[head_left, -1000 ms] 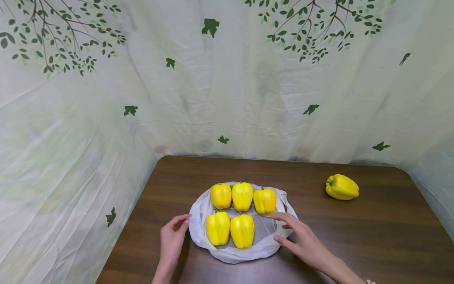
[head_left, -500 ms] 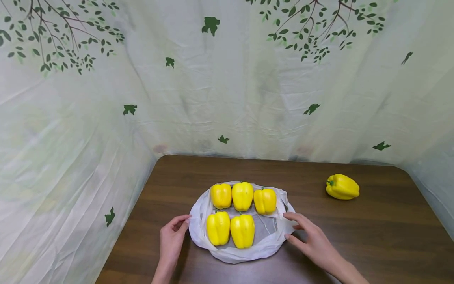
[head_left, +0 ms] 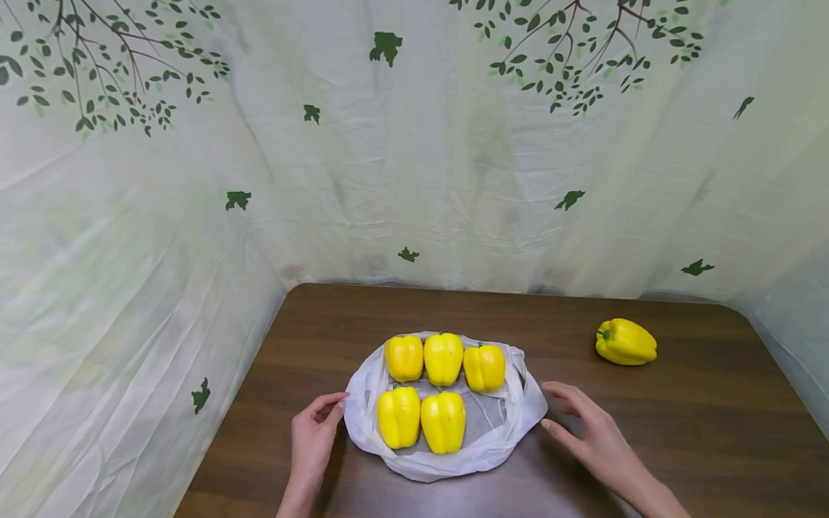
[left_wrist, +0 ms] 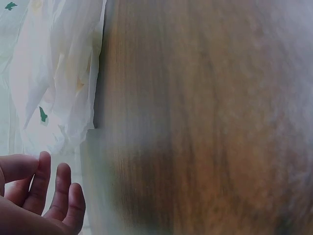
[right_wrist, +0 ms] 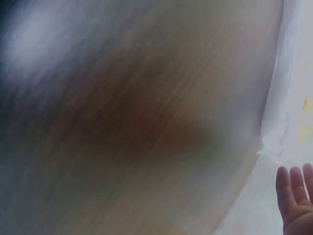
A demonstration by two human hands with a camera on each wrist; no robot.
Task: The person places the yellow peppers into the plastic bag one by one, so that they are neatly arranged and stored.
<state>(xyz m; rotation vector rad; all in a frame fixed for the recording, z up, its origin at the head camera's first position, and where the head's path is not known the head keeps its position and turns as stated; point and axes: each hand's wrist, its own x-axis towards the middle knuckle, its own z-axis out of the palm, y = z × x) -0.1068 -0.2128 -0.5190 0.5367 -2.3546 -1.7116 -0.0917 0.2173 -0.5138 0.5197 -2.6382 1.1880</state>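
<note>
In the head view a white plastic bag (head_left: pixel 447 471) lies spread on the table with its mouth up and its rim folded outward. Several yellow bell peppers (head_left: pixel 443 422) are inside it, in two rows. My left hand (head_left: pixel 314 435) pinches the bag's left rim between thumb and index finger; in the left wrist view the fingertips meet at the white plastic (left_wrist: pixel 58 88). Just off the bag's right edge is my right hand (head_left: pixel 592 435), its thumb and fingers spread apart with nothing between them. Straight fingers (right_wrist: pixel 296 188) show in the right wrist view.
One more yellow bell pepper (head_left: pixel 625 342) lies on its side at the table's right rear, outside the bag. The brown wooden table (head_left: pixel 712 432) ends at a pale curtain (head_left: pixel 453 180) printed with leaves.
My right hand has moved right, from the inside of the bag's right rim to just outside it. The bag's right edge now shows uncovered. My left hand and the peppers have stayed put.
</note>
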